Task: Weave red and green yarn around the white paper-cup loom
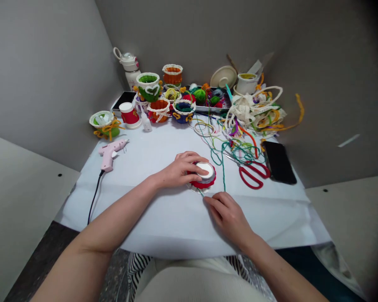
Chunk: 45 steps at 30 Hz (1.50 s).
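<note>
My left hand point(192, 167) rests over a small paper cup point(208, 168) that stands upside down on the table, its fingers curved across the white base and gripping the side. Red and grey yarn rings the cup, and part of its wall is hidden under my fingers. Close to the table, my right hand point(228, 214) pinches a strand of green yarn point(201, 193) that leads to the cup's lower edge. More green yarn point(224, 167) trails past my right hand toward a loose tangle beyond.
Red-handled scissors point(253, 174) and a black phone point(279, 162) lie to the right. A pink glue gun point(108, 154) with its cord lies left. Several yarn-decorated cups point(159, 110), a tray of yarn balls point(228, 100) and a heap of cords point(255, 111) line the back.
</note>
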Available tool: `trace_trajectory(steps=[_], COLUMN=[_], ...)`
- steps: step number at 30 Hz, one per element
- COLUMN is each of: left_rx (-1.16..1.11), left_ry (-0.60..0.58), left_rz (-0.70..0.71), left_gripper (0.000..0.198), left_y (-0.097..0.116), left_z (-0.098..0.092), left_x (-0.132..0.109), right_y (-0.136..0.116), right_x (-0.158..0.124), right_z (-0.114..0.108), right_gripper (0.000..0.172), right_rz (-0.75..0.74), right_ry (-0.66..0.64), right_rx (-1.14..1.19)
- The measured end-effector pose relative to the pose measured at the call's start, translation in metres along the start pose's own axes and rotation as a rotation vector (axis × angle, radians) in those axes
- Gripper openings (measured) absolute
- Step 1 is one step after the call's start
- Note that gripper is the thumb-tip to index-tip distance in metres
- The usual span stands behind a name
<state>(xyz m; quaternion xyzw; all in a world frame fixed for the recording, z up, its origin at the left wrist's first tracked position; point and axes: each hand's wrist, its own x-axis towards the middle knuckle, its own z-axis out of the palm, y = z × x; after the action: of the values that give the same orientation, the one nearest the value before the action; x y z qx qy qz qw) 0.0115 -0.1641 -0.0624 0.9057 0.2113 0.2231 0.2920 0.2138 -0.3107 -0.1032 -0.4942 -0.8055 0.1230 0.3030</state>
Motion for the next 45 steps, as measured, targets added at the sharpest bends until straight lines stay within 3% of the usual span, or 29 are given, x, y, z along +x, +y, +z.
trace_trajectory(steps=[10, 18, 25, 37, 45], left_rx=[-0.053, -0.048, -0.042, -0.059, -0.085], left_ry=[0.019, 0.036, 0.041, 0.038, 0.051], left_rz=[0.008, 0.003, 0.028, 0.055, 0.063], left_gripper=[0.022, 0.022, 0.022, 0.022, 0.022], left_y=[-0.002, -0.002, -0.002, -0.005, -0.007], left_z=[0.001, 0.003, 0.002, 0.002, 0.004], left_x=[0.002, 0.000, 0.000, 0.002, 0.001], right_y=[0.002, -0.010, 0.000, 0.017, 0.019], right_x=[0.003, 0.008, 0.011, -0.007, -0.010], right_z=[-0.005, 0.005, -0.003, 0.001, 0.001], right_gripper=[0.018, 0.014, 0.014, 0.028, 0.032], right_rz=[0.068, 0.162, 0.166, -0.093, -0.033], right_ry=[0.034, 0.031, 0.068, -0.020, -0.024], right_rx=[0.038, 0.083, 0.009, -0.269, -0.313])
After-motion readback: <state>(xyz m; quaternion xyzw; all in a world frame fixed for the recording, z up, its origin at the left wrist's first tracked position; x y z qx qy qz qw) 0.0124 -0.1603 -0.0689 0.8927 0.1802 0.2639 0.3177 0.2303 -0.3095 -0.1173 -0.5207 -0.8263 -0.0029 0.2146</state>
